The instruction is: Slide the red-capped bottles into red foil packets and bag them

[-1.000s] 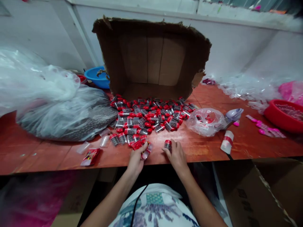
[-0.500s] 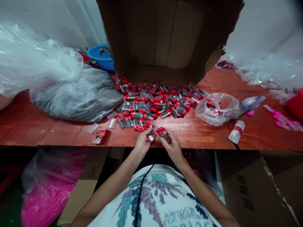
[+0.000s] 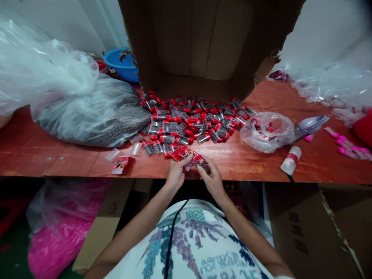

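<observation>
Head view, and red wrappers (image 3: 180,153) are being pinched by the left hand (image 3: 175,172), thumb clamped on them at the middle of the table's (image 3: 247,163) near edge. Right beside them, a small container (image 3: 205,166) with dark contents is being gripped by the right hand (image 3: 214,176); whether its far end is being held inside a wrapper or merely against one cannot be told. For clean handling, the wrappers are probably best being pinched lightly, lest the film be creased, with the container being kept in line with them.

Out across the reddish table, a heap of red-capped containers (image 3: 190,126) is being backed by a torn carton (image 3: 200,50). Toward the left end, dark beads are being held in a big plastic bag (image 3: 97,112), a blue basin (image 3: 122,66) being tucked behind. Nearer the right end, red pieces are being held in a small clear bag (image 3: 266,135). Below the near edge, something bright pink is being contained in another bag (image 3: 58,244); the back is being closed off by a pale wall (image 3: 97,19).
</observation>
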